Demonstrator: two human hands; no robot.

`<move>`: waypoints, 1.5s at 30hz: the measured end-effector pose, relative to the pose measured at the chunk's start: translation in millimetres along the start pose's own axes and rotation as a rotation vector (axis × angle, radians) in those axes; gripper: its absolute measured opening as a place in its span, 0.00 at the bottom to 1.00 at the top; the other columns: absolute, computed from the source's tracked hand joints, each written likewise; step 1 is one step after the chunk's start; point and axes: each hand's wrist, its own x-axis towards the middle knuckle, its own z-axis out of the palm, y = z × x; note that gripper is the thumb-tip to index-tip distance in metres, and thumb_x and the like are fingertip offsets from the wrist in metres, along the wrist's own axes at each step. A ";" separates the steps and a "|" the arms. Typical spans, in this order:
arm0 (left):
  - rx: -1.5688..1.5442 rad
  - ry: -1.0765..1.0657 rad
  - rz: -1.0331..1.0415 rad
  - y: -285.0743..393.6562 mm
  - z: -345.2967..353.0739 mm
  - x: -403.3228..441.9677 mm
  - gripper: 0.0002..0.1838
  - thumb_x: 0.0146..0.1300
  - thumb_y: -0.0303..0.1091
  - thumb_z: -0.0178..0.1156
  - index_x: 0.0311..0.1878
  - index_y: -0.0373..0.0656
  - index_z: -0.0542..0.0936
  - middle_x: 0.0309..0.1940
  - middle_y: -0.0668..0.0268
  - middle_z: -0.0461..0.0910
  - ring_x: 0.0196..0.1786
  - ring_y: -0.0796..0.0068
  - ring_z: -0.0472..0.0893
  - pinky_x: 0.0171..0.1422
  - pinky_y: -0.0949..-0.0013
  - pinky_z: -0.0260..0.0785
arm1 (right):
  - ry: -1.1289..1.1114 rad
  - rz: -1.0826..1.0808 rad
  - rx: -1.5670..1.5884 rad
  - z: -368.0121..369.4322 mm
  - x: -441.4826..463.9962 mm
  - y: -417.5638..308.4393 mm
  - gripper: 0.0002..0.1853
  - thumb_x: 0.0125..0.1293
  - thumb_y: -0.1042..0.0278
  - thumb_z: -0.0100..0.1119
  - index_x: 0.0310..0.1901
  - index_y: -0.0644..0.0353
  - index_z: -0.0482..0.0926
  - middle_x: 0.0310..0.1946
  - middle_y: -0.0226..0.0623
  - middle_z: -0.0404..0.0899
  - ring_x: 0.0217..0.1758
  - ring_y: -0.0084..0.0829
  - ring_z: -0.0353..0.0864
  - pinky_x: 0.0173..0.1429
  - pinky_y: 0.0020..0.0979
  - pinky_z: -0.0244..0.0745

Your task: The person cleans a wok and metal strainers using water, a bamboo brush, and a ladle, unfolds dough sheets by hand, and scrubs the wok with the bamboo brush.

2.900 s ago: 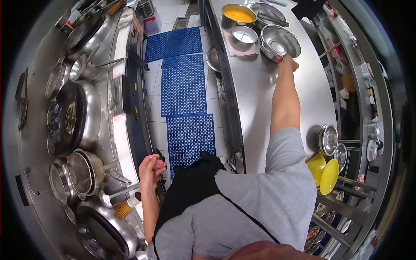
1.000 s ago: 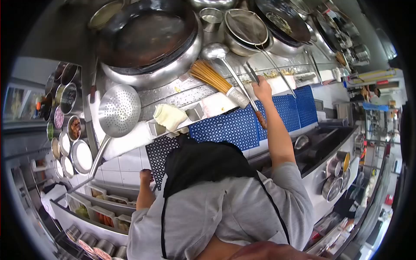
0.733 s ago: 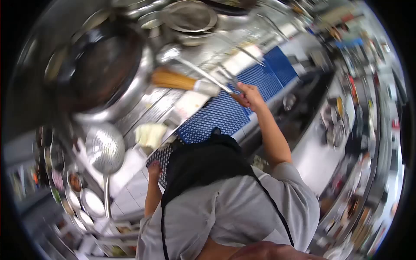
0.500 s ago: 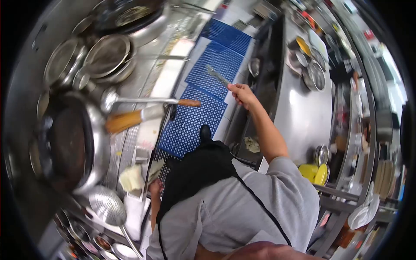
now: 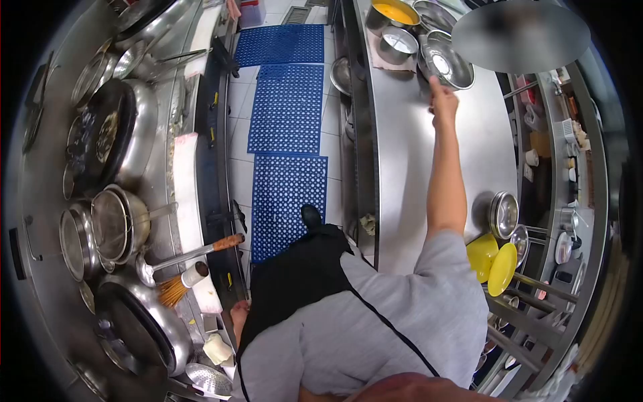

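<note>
At kitchen counter (image 5: 410, 167), right hand (image 5: 443, 104); bowl (image 5: 457, 65)

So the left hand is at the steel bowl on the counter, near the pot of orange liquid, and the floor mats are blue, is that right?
Not quite. The head view shows the right hand at the steel bowl on the counter, near the pot of orange liquid; the left hand is down beside the apron. The floor mats are blue.

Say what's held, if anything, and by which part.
Right hand is at the near rim of the steel bowl; whether it grips cannot be told. Left hand is partly hidden, nothing visible in it.
</note>
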 end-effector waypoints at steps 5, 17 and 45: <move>-0.001 0.007 0.035 37.6 15.2 23.2 0.04 0.70 0.27 0.56 0.43 0.40 0.79 0.25 0.69 0.76 0.24 0.78 0.76 0.28 0.73 0.69 | 0.303 -0.123 -0.702 -30.2 98.8 -22.5 0.37 0.55 0.32 0.67 0.50 0.64 0.84 0.50 0.55 0.84 0.57 0.51 0.83 0.61 0.45 0.75; -0.093 0.166 -0.111 48.1 28.5 -2.5 0.07 0.68 0.26 0.54 0.47 0.44 0.78 0.25 0.69 0.77 0.22 0.77 0.75 0.18 0.70 0.66 | 0.380 -0.112 -1.220 -17.2 144.4 -13.9 0.28 0.60 0.48 0.60 0.60 0.51 0.80 0.64 0.47 0.73 0.65 0.56 0.72 0.63 0.55 0.74; -0.498 0.387 0.217 -117.0 2.0 -84.8 0.18 0.59 0.38 0.68 0.50 0.42 0.86 0.44 0.59 0.88 0.49 0.63 0.86 0.58 0.62 0.76 | -2.379 -0.781 -0.593 163.9 -693.0 120.8 0.18 0.68 0.56 0.65 0.47 0.65 0.85 0.38 0.49 0.87 0.41 0.35 0.87 0.48 0.36 0.79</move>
